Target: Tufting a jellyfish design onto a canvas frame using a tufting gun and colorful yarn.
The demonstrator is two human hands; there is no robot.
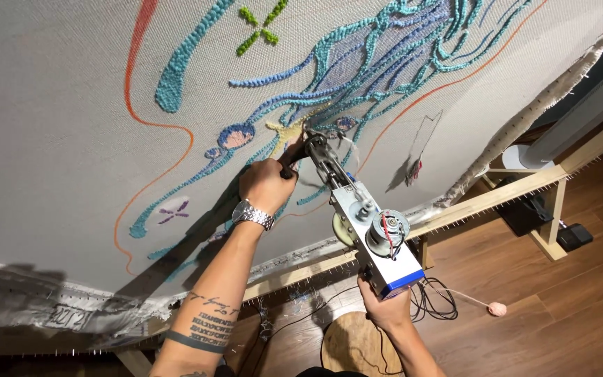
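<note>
A tufting gun (357, 209), a grey metal tool with a round motor on its side and a blue base, is pressed nose-first against a large pale cloth (57, 139) stretched over a wooden frame (497, 199). Of the two hands, the left hand (266, 183) is clenched around the gun's front handle, close to the cloth, with a silver wristwatch (252, 214) on the wrist and dark tattoo lettering on the forearm below. The right hand (385, 307) grips the gun's rear handle from beneath, fingers closed around it just under the blue base. The needle end of the gun touches the cloth at a small yellow tufted shape (282, 132), in the midst of a design of teal, blue and lilac yarn lines (357, 77) that stream up and to the right. Thin orange drawn lines (134, 105) curve across the bare cloth to the left and right of the tufted areas, and a small green cross-like motif (259, 29) sits near the top. Below the frame lies a wooden floor (567, 307), with a coil of black cable (434, 297) just beside the right hand, a pinkish ball of yarn (497, 308) on a strand further right, and a round wooden stool top (354, 345) directly under the right forearm
</note>
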